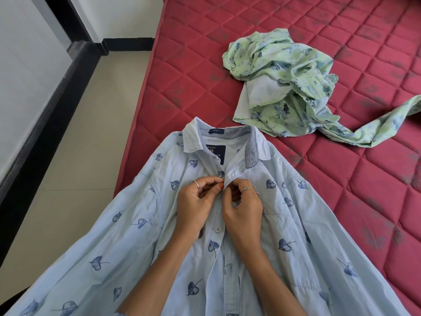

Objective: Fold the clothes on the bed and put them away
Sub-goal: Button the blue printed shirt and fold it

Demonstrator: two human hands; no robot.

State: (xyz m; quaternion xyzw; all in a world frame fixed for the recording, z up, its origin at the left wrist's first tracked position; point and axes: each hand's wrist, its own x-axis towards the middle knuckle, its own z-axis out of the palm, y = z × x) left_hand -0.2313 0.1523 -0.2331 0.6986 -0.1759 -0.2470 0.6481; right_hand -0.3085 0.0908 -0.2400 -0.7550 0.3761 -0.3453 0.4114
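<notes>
On a red quilted mattress with faint grey flower prints, a pale blue cotton button-up shirt patterned with dark blue leaves lies front-up, its collar pointing away from the camera and its sleeves spread toward the near corners of the frame. Part of its left side hangs past the mattress edge, above the cream tiled floor. Both of the person's hands meet at the shirt's front placket, a little below the collar. The left hand, a silver ring on one finger, has its fingers curled and pinches the left edge of the placket between thumb and fingertips. The right hand, also ringed, curls its fingers round the opposite, overlapping edge of the placket and grips it; the two hands touch at the fingertips. A white button shows on the placket just below the hands. A dark blue label sits inside the open collar. Beyond the shirt, farther across the mattress and just beside the collar's right tip, a crumpled light green garment with blue floral print lies in a heap, one strip trailing toward the right edge. A white wall with black skirting runs along the floor at left.
</notes>
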